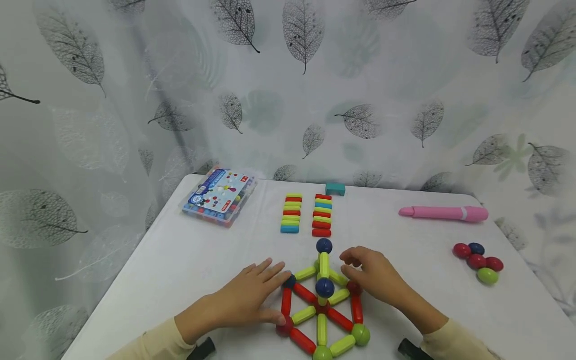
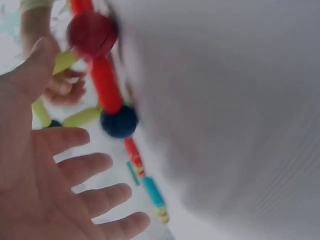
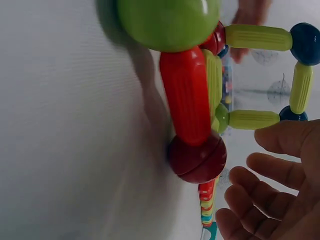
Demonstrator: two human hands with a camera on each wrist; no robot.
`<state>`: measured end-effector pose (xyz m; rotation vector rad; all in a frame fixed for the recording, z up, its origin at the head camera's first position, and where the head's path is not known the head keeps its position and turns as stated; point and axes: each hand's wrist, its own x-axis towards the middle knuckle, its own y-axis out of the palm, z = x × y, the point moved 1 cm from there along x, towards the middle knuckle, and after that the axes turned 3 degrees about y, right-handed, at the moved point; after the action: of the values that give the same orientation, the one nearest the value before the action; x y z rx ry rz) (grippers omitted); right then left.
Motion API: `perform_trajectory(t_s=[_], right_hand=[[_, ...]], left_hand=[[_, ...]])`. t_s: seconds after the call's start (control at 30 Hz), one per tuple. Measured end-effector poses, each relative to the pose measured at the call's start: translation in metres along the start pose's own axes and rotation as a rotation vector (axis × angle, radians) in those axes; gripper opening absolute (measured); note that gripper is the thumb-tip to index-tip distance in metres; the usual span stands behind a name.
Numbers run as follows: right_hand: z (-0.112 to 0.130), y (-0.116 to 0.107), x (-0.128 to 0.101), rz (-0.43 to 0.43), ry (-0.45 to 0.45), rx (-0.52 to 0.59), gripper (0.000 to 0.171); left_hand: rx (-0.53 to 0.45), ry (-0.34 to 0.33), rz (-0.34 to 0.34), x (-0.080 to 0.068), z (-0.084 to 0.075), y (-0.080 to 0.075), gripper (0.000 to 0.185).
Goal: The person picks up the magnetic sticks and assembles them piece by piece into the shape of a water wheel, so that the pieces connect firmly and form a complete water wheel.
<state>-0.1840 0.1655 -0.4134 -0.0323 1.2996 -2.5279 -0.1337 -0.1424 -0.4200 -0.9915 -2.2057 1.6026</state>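
A flat six-sided frame of magnetic rods and balls lies on the white table. Its red rods (image 1: 302,341) and yellow-green rods (image 1: 322,330) meet at a red center ball (image 1: 321,307). Two dark blue balls (image 1: 325,288), joined by a yellow-green rod, top an upright part above the frame. My left hand (image 1: 245,300) spreads over the left side, thumb at a red ball (image 2: 93,35), fingertips near a blue corner ball (image 2: 119,121). On the far right side, my right hand (image 1: 378,275) has loosely bent fingers beside a dark red ball (image 3: 197,157), holding nothing.
Two columns of rods (image 1: 291,213) lie behind the frame, with a teal block (image 1: 335,189) beyond. A clear case (image 1: 220,195) of parts sits at back left. At right are a pink pen-shaped object (image 1: 443,213) and several loose balls (image 1: 477,261). A leaf-print curtain (image 1: 288,90) hangs behind.
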Motion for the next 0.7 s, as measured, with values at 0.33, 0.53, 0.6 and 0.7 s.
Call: perform_trajectory(t_s=[0.33, 0.53, 0.6, 0.7], right_hand=[[-0.007, 0.010, -0.009, 0.014, -0.001, -0.146, 0.022], [-0.009, 0.014, -0.010, 0.010, -0.003, -0.164, 0.022], [-0.009, 0.014, -0.011, 0.007, -0.002, -0.166, 0.021], [-0.009, 0.014, -0.012, 0.003, -0.008, -0.164, 0.021]], left_hand=[[0.300, -0.079, -0.289, 0.086, 0.026, -0.043, 0.055], [0.439, -0.169, -0.230, 0.121, 0.039, -0.039, 0.043], [0.469, -0.183, -0.220, 0.127, 0.042, -0.035, 0.040], [0.504, -0.191, -0.223, 0.133, 0.046, -0.031, 0.036]])
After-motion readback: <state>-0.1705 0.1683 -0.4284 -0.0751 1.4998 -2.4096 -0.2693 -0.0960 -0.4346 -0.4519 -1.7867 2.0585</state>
